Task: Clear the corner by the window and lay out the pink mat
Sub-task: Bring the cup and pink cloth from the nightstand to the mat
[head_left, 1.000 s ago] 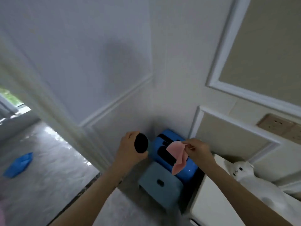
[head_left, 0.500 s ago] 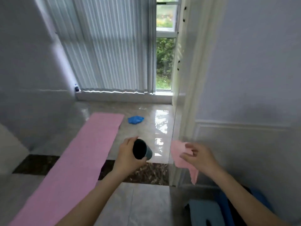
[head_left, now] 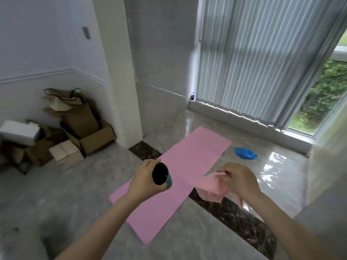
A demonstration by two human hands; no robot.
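Observation:
The pink mat [head_left: 187, 158] lies flat on the grey floor, running from near me toward the window with its vertical blinds [head_left: 262, 59]. My left hand [head_left: 144, 181] grips a dark teal cup [head_left: 162, 176], its dark mouth turned toward me, above the mat's middle. My right hand [head_left: 238, 179] pinches a pink cloth [head_left: 212, 186] that hangs down beside the mat's right edge.
A crumpled blue item [head_left: 245, 152] lies on the shiny floor right of the mat. Cardboard boxes and a bag [head_left: 71, 128] are heaped against the left wall beside a white pillar [head_left: 120, 72]. A dark marble strip [head_left: 234, 216] crosses the floor. A small bottle [head_left: 192, 95] stands in the corner.
My view has swung left from the wall corner with the blue stools to the window area and the boxes. Both hands keep their hold on the cup and the cloth.

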